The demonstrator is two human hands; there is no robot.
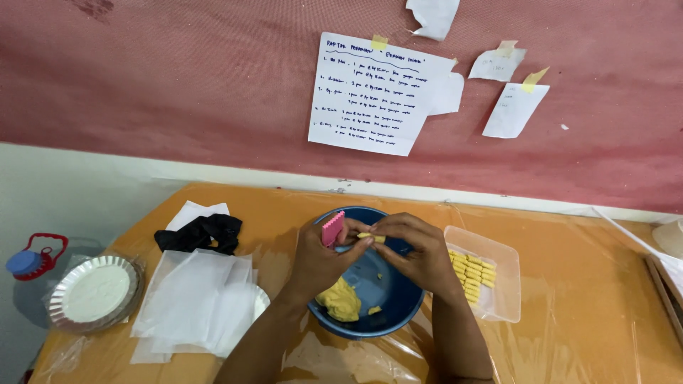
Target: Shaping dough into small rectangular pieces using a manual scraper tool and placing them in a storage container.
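Note:
My left hand [321,257] grips a small pink ridged tool [332,228] and also touches a little piece of yellow dough [371,237]. My right hand [420,252] pinches the same dough piece from the other side. Both hands hover over a blue bowl [398,302], which holds a lump of yellow dough [340,300] and a few crumbs. To the right of the bowl stands a clear plastic container [498,299] with several shaped yellow dough pieces [472,273] lined up inside.
Sheets of white paper [196,299] lie left of the bowl, with a black cloth [203,232] behind them. A foil plate in a plastic bag [94,291] and a blue-capped bottle [28,263] sit at the far left. Paper notes [373,96] hang on the red wall.

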